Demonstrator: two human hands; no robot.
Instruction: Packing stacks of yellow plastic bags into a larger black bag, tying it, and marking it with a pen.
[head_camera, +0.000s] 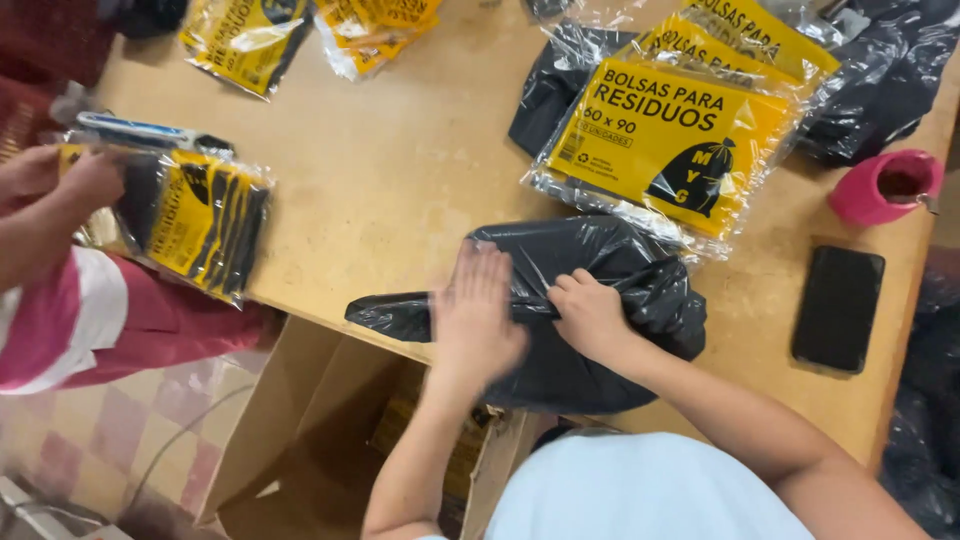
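We are in the middle of flattening and folding a crumpled black plastic bag (600, 290) that lies at the near edge of the pale wooden tabletop (400, 170), its lower part hanging over the rim. Our left hand (478, 310) lies spread, fingers together and palm down on the plastic; our right hand (590, 318) is curled, knuckles up, bunching a fold of the same bag just beside it. As we judge it, the fold is only half made: the next move calls for pressing the air out and drawing the loose left tail in over the middle while one palm pins the sheet.

Beyond the bag, touching its far edge, lies a stack of flat clear packets with yellow rectangular labels and black print (670, 140), a small black bag picture in one corner. Two more such packets (300, 30) lie at the far edge. At the left, another person's hand (60, 180) grips a like yellow-and-black packet (195, 225) off the rim. To the right rest a dark phone (838, 308) and a pink cup (885, 185). Below the edge stands an open brown cardboard box (300, 440).
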